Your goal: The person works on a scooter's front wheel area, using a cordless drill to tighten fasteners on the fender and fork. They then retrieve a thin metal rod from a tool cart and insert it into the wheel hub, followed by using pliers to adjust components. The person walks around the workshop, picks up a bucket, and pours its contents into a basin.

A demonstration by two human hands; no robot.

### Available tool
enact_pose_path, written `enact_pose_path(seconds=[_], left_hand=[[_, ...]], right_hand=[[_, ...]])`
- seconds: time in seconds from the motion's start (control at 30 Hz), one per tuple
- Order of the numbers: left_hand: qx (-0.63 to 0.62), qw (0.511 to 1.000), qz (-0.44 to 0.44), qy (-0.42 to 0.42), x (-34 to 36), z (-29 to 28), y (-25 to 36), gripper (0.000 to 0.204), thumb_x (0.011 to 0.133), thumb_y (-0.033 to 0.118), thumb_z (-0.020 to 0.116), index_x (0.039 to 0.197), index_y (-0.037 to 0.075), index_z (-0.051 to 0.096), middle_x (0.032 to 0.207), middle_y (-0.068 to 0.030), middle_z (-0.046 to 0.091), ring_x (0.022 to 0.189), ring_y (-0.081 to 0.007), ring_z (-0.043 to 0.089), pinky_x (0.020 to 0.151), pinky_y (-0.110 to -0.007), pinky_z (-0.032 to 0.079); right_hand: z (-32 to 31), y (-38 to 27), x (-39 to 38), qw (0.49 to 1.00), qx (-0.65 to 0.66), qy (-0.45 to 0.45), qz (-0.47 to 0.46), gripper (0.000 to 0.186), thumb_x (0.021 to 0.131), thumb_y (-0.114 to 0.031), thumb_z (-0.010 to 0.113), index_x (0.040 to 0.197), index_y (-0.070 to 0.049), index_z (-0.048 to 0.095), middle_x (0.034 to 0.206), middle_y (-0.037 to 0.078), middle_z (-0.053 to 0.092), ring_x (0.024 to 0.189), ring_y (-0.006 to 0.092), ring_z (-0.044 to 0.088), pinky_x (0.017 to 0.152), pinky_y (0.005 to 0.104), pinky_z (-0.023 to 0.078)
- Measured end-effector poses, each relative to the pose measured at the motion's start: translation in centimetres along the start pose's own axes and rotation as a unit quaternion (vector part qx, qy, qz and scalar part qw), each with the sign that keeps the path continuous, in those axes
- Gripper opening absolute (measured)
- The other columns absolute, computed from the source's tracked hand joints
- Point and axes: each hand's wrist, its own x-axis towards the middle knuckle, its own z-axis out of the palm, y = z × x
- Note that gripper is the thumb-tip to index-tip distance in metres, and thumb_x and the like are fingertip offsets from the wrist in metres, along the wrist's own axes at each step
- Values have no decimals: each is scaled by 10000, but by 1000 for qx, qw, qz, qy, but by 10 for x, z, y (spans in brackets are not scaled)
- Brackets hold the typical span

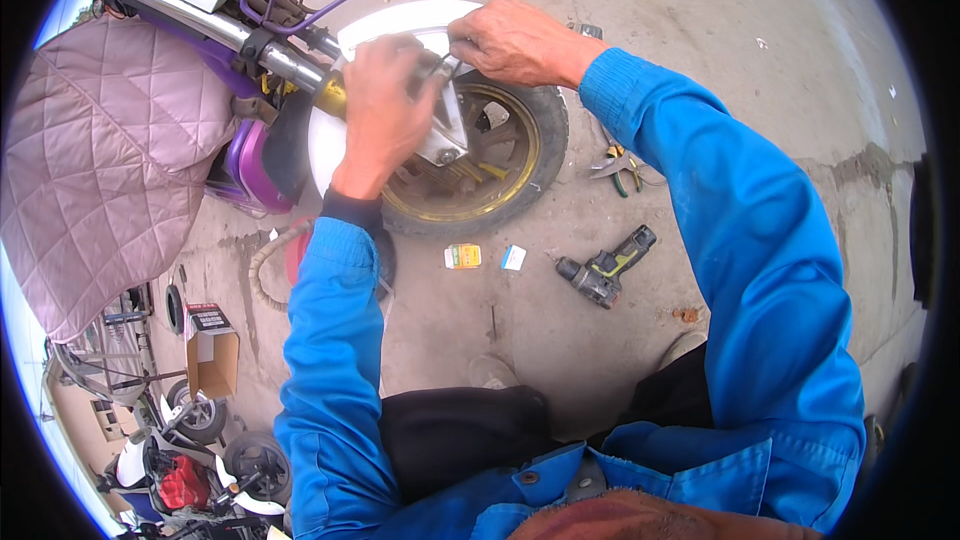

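A purple and white scooter stands ahead of me, its front wheel (520, 155) with a gold rim resting on the concrete. My left hand (385, 105) grips the silver fork leg and bracket (447, 130) beside the white front mudguard (400, 20). My right hand (515, 40) reaches over the top of the wheel and pinches a small dark part at the bracket's upper end. Both arms wear blue sleeves. What exactly sits between the right fingers is hidden.
A black cordless drill (605, 268) lies on the ground right of the wheel, pliers (620, 165) beyond it, two small packets (463, 256) nearer me. A quilted pink cover (100, 160) hangs left. An open cardboard box (212, 355) and parked scooters (190, 460) stand lower left.
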Motion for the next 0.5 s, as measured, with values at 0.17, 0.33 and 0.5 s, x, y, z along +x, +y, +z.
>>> enact_pose_path(seconds=[0.17,0.33,0.5], left_hand=[[-33,999,25,-2,-7,-10,-18,289,840,-33,741,1127,-10,724,1223,-152,719,1170,-365,650,995,-433,525],[-66,997,32,31,-6,-4,-24,256,825,-35,741,1079,-2,737,1171,-138,738,1121,-353,666,966,-427,540],[-66,996,36,50,-8,0,-24,265,807,-40,747,1068,7,741,1166,-122,740,1108,-338,666,960,-420,546]], right_hand=[[-4,-24,4,971,203,-49,121,321,937,-233,589,927,49,742,833,272,707,758,411,682,766,477,553],[8,-60,-6,966,206,-55,143,310,926,-208,588,898,71,719,791,304,652,754,430,661,762,495,542],[31,-57,-20,970,218,24,105,291,928,-188,582,895,65,722,728,288,639,652,407,645,677,463,544]])
